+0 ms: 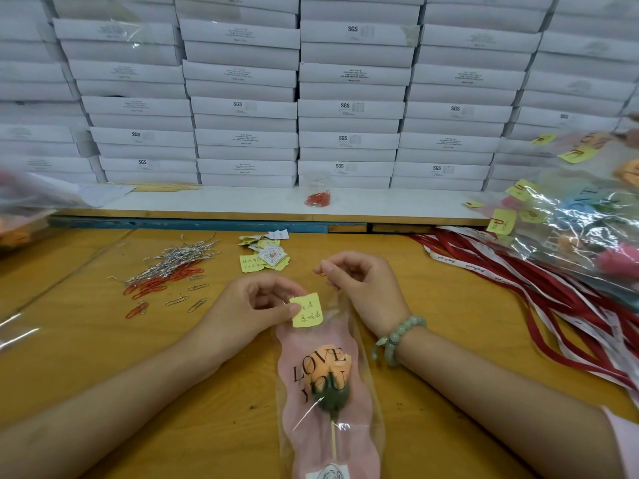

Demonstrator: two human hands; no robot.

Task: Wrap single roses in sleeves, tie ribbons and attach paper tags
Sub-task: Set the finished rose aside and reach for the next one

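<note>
An orange rose (330, 369) lies in a pink and clear sleeve (311, 440) printed "LOVE YOU", stem toward me, on the wooden table (449, 340). My left hand (256, 307) pinches a yellow paper tag (307, 311) with handwriting against the sleeve's top edge. My right hand (359, 288) pinches a small red paper clip (322, 273) between thumb and forefinger, just above the sleeve's top edge, and touches the clear film.
Loose red and silver paper clips (166, 274) lie at the left. More yellow tags and round stickers (264, 257) sit ahead. Red and white ribbons (518, 288) and wrapped tagged roses (581, 223) fill the right. A clip jar (317, 190) stands before stacked white boxes (345, 98).
</note>
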